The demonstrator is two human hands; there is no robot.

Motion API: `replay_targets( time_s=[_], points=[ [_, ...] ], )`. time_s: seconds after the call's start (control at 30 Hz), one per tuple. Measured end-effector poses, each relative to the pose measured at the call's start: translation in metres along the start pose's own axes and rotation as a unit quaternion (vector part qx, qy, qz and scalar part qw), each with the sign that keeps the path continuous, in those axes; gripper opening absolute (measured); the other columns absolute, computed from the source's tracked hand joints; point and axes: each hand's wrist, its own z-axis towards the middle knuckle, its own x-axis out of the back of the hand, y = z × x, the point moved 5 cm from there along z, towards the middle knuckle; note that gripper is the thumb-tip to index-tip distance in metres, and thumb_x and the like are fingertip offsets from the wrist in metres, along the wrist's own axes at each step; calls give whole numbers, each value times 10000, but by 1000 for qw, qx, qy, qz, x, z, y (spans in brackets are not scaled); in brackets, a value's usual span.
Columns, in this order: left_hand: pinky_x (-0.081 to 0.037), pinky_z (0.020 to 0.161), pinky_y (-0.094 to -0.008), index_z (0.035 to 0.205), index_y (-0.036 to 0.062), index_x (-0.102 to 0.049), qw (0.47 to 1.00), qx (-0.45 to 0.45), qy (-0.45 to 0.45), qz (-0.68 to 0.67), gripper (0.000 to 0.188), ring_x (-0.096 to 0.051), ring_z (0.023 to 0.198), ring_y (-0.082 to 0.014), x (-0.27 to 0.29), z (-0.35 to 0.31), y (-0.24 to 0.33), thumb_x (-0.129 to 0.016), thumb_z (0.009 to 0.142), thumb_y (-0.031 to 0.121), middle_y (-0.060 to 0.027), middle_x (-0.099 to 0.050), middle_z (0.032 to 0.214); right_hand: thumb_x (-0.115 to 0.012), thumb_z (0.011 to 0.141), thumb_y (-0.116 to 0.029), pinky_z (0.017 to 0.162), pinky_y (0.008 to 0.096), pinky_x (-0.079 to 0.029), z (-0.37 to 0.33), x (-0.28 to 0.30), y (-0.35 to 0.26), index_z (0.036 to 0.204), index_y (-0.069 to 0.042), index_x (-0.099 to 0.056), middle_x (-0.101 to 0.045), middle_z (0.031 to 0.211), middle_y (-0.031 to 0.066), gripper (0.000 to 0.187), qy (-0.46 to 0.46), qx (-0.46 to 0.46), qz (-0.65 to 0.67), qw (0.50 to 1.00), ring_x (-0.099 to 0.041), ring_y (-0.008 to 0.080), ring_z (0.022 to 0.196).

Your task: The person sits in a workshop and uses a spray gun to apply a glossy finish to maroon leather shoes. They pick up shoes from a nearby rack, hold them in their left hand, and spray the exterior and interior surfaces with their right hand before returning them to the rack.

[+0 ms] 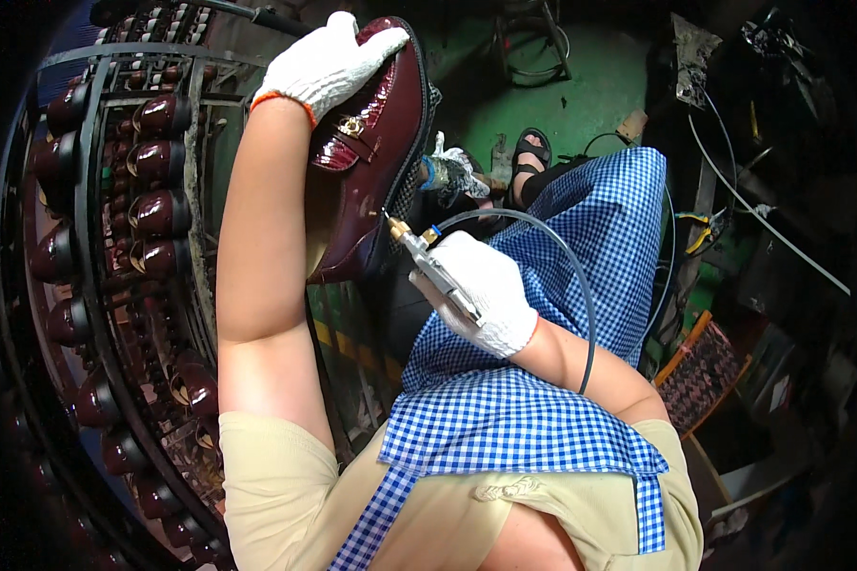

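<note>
My left hand (326,62), in a white knit glove with an orange cuff, is closed over the toe of a burgundy loafer (371,157). The shoe has a glossy, patterned upper, a gold-coloured buckle and a dark sole; its toe points away from me. In my gloved right hand (486,290) is a small metal spray gun (438,276), fingers wrapped round its body. Its brass nozzle is close to the side of the shoe near the sole edge; whether it touches I cannot tell. A thin grey hose (567,252) loops from the gun over my right forearm.
To the left stands a metal rack (95,181) holding many glossy dark-red shoes (160,162). A stool (533,43) stands on the green floor (467,57) beyond. A whitish, blue-banded bundle (455,176) is beyond the gun. A woven-seat chair (700,366) and loose cables are at right.
</note>
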Motion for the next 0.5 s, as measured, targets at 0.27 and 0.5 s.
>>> replay_targets(
  time_s=[0.27,0.5],
  points=[
    [-495,1046,-437,1405,-31,-546,999,6,10,-50,915,-675,1196,-387,-5,7,-20,-561,937,755,-280,-679,1304,-830,815,-110,610,383,-573,7,43,14,973,-61,-712,-660,845,116,203,17,-4,-63,998,-682,300,708],
    [-499,987,-347,1271,-1,-609,901,-107,204,-367,328,-645,1049,-206,44,-124,-9,-681,1022,200,-129,-665,1116,-772,893,-259,592,432,-561,10,27,92,977,-110,-749,-654,789,131,173,-65,-104,-170,978,-677,335,680]
  ],
)
